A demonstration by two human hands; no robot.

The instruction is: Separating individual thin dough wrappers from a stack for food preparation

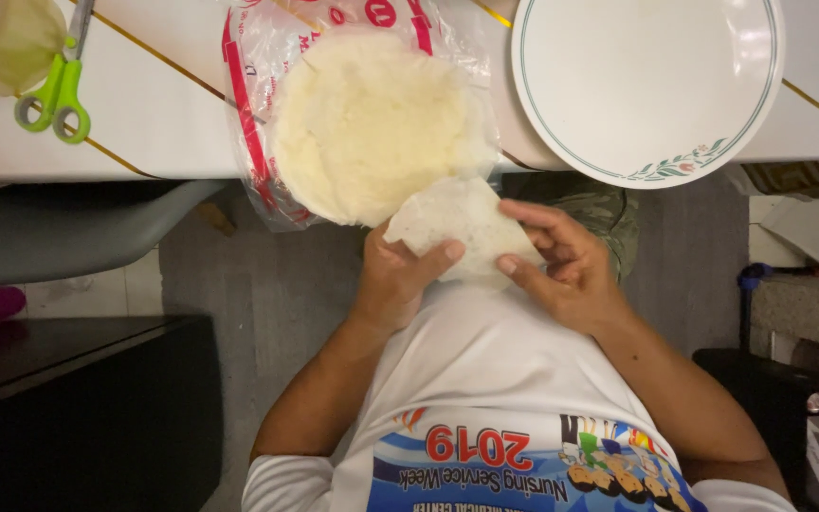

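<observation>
Left hand [398, 275] and right hand [561, 265] both gripping one folded flatbread [462, 228], pale and triangular, held just off the desk edge above the lap. Left thumb over its lower edge, right fingers pinching the right side. Upper corner of folded flatbread touching the flatbread stack [372, 123]. Stack round, off-white, sitting in an opened clear plastic bag [248, 114] with red print, half overhanging the edge of the white desk [163, 123]. Right of bag: white plate [646, 85] with thin green rim line and small floral motif, nothing on it, also overhanging the edge. Far left on desk: green-handled scissors [57, 90], beside a translucent yellowish container [7, 43], partly cut off by frame. Below desk: grey floor [277, 284], dark furniture [78, 408] at left.
</observation>
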